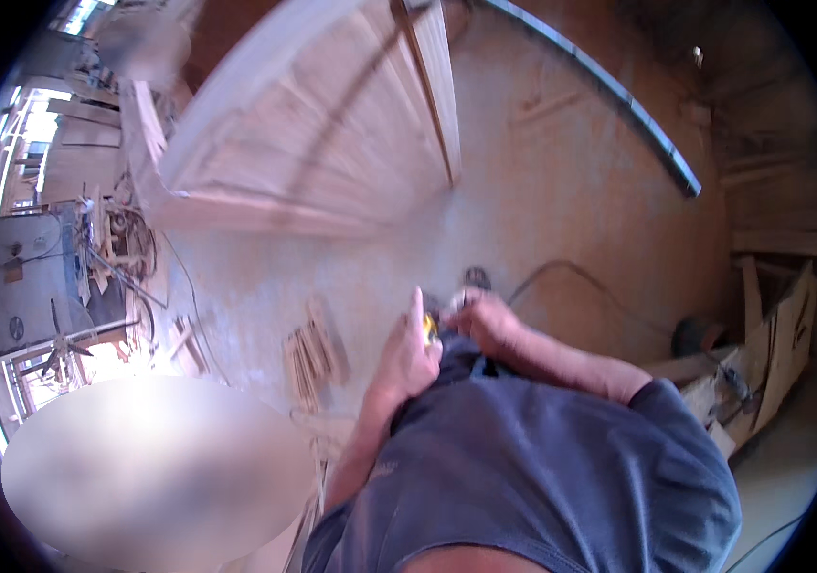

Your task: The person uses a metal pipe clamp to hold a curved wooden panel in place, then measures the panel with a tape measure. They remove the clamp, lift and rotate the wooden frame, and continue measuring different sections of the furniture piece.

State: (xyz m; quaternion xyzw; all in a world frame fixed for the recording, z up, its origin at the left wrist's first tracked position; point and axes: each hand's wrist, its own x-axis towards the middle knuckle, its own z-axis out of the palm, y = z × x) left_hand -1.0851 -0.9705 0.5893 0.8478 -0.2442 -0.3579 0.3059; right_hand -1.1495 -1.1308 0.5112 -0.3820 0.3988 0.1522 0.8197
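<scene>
Close in front of my body, my left hand (410, 355) is closed around a small yellow-and-dark thing (429, 329), its index finger pointing forward. Only a little of the yellow thing shows, and its kind is not clear. Right beside it, my right hand (487, 317) has its fingers drawn together in a pinch. Blur and the small size hide what is between those fingers. The two hands almost touch. Ahead stands a large wooden panel (332, 124) of fan-like shape, blurred, with a raised wooden edge on its right side.
Several short wood strips (311, 355) lie on the floor to the left. A long metal-looking bar (609, 81) curves across the far right. A dark cable (575, 267) runs right toward a dark round object (697, 334). Boards (776, 353) lean at the right.
</scene>
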